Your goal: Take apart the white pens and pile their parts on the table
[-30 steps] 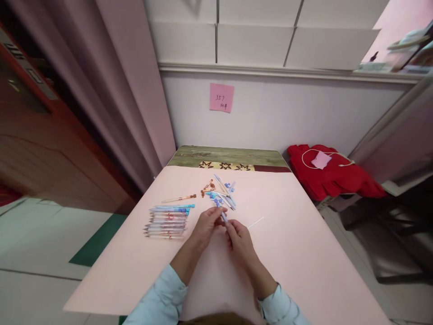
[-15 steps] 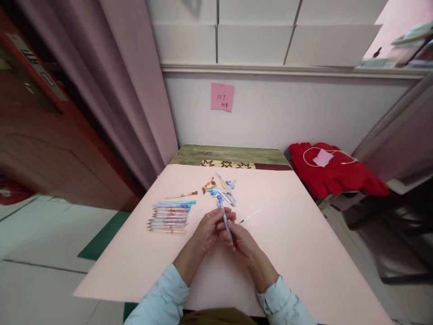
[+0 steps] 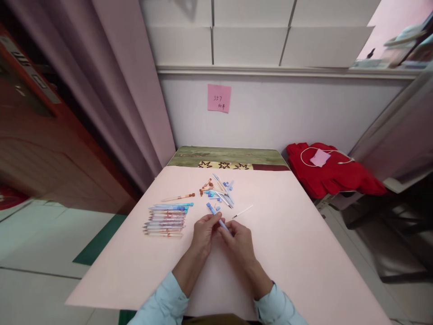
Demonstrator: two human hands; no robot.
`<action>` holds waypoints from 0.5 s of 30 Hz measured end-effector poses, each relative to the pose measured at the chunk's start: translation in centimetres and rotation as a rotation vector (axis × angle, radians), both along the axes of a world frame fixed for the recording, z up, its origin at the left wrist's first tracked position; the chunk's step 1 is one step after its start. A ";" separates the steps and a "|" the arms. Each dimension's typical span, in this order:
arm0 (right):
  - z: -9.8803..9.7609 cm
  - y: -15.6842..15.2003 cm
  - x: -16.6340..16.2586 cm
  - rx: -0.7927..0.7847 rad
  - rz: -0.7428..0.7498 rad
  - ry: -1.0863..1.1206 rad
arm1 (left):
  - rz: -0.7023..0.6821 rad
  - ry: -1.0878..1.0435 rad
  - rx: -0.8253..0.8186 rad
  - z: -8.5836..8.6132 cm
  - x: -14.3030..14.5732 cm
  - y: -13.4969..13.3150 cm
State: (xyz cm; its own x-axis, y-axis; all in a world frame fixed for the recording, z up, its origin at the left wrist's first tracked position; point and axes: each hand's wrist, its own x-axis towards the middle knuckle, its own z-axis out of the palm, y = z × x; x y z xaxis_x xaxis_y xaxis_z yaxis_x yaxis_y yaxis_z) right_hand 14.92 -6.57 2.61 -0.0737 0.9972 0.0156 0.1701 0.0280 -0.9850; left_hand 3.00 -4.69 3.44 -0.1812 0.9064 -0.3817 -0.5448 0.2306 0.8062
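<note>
A blue pen is held between my two hands, its topped end pointing up and to the left. My left hand pinches it around the middle, thumb on top. Fingers of my right hand close on its lower end, which they partly hide. Just beyond lies a pile of loose pen parts, with brown pieces, blue pieces and pale barrels. A thin white refill with a dark tip rests right of the pen. To the left, several pens lie side by side in a row.
A brown-topped pen lies apart above the row. Pale paper covers the table. At the back right sits a red cloth with a white cable and a pink note. A pink note is stuck to the wall.
The pen has tilted further, its topped end swinging left. My right hand has shifted slightly right along the lower end. The whole view has moved a little.
</note>
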 end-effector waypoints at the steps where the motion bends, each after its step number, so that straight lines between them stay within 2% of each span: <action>1: 0.1 0.1 0.0 -0.060 0.035 0.075 | -0.022 -0.005 0.004 0.1 0.0 0.0; 4: 0.1 0.4 -0.2 -0.162 0.125 0.303 | -0.085 -0.045 0.033 0.4 0.1 -0.1; 7: 0.1 0.9 -0.4 -0.229 0.133 0.383 | -0.183 -0.113 0.058 0.7 0.3 -0.2; 9: 0.2 1.1 -0.4 -0.338 0.141 0.419 | -0.234 -0.126 0.075 0.7 0.2 -0.3; 12: 0.2 1.2 -0.4 -0.489 0.207 0.528 | -0.244 -0.119 0.086 0.8 -0.2 -0.4; 15: 0.2 1.2 -0.5 -0.530 0.298 0.675 | -0.240 -0.137 0.092 0.9 -0.6 -0.3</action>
State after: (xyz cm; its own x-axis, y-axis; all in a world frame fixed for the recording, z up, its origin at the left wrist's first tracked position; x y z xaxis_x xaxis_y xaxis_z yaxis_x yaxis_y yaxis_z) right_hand 14.44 -5.35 2.78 -0.4710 0.8272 -0.3064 -0.3895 -0.5066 -0.7692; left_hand 2.38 -5.00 4.38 0.0898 0.9491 -0.3020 -0.5889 0.2951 0.7524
